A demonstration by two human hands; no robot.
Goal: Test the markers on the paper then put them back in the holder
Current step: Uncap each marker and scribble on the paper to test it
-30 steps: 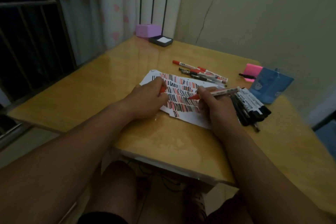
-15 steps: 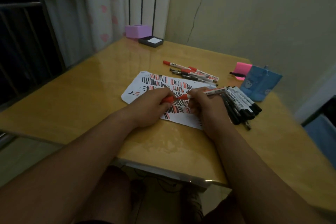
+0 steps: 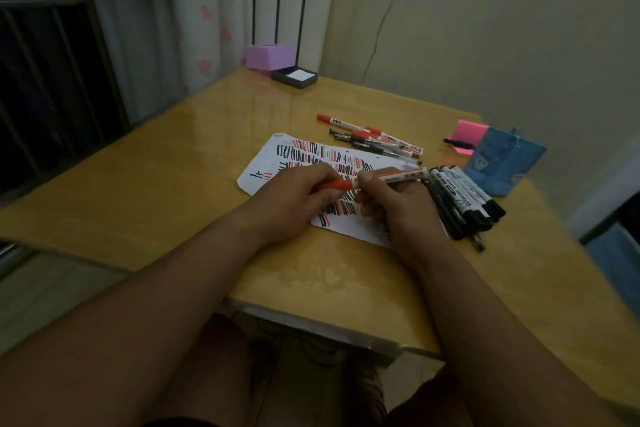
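The red marker (image 3: 398, 176) lies level between both hands, just above the paper (image 3: 304, 152) at the middle of the worktop (image 3: 173, 166). The left hand (image 3: 294, 199) has its fingers (image 3: 313, 174) curled round the red cap end. The right hand (image 3: 398, 208) grasps the white barrel, with its fingers (image 3: 367, 180) clenched close to the cap. Cap and barrel meet in one line, so this looks like capping after a test stroke. Whether the cap has clicked home I cannot tell.

The marker should be light and stiff, a smooth plastic tube that may slip when pushed lengthwise. A grip near the joint, as here, suits that push; for carrying, mid-barrel is the place to hold it. The paper is thin and loose, crowded with red and black strokes, and would likely slide under a wrist.

At three o'clock from the paper lies a bundle of black markers (image 3: 464, 198), packed side by side. At one o'clock is a loose group of red markers and pens (image 3: 377, 140). The blue holder (image 3: 505, 163) sits at two o'clock near the worktop's right edge, with pink sticky notes (image 3: 465, 130) just behind it.

The worktop is glossy and yellow, probably slick. In its far corner at twelve o'clock sit a purple box (image 3: 270, 57) and a dark tray (image 3: 294, 77), beside a pink-spotted curtain (image 3: 204, 17). A cracked pale wall (image 3: 485, 28) runs along the far side. The room is dim.
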